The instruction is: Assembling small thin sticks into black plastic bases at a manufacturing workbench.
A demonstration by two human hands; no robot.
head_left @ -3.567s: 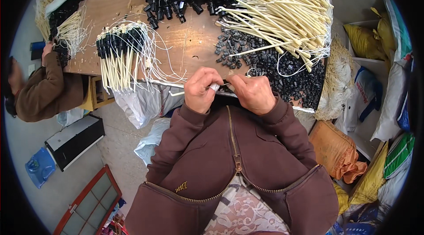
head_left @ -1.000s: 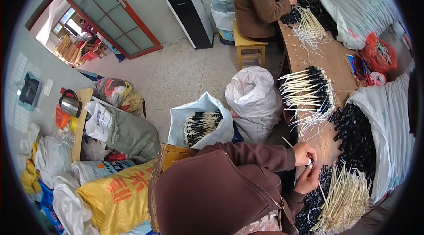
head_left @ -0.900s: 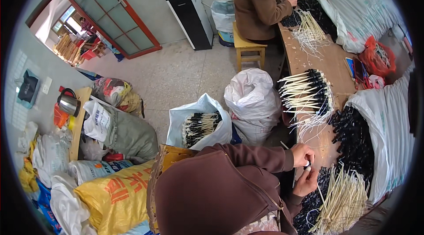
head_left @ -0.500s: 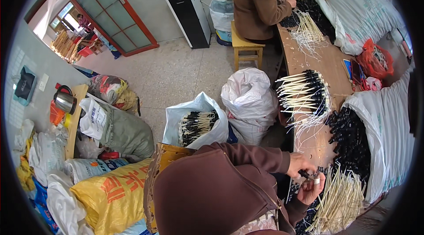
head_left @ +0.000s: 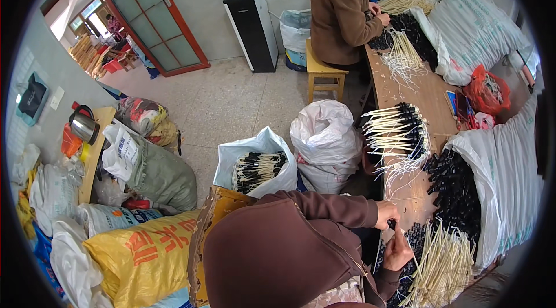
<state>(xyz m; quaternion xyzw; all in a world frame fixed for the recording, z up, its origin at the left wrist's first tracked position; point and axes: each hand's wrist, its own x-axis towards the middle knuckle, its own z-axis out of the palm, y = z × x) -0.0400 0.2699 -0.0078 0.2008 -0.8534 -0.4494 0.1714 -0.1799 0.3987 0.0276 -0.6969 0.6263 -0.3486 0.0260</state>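
Observation:
My left hand (head_left: 387,214) is closed in a pinch on a small black plastic piece (head_left: 392,224) at the table's near edge. Just below it, my right hand (head_left: 398,251) is closed too, its fingertips meeting the left hand at the black piece. A thin pale wire (head_left: 413,257) trails from the right hand; the fingers partly hide its end. Close by lies a bundle of cream-coloured wires (head_left: 441,261). Beyond my hands is a heap of small black pieces (head_left: 454,192). A stack of cream wires with black ends (head_left: 397,131) lies farther along the table.
A co-worker in brown (head_left: 347,13) sits at the table's (head_left: 417,82) far end. White sacks (head_left: 504,175) line its right side. Left of the table stand an open bag of wire pieces (head_left: 226,163) and a white sack (head_left: 324,128). A yellow sack (head_left: 139,256) lies at left.
My hands have come together at the black piece, the right fingertips now pressing against it. The whole view has shifted slightly, and more of the co-worker shows.

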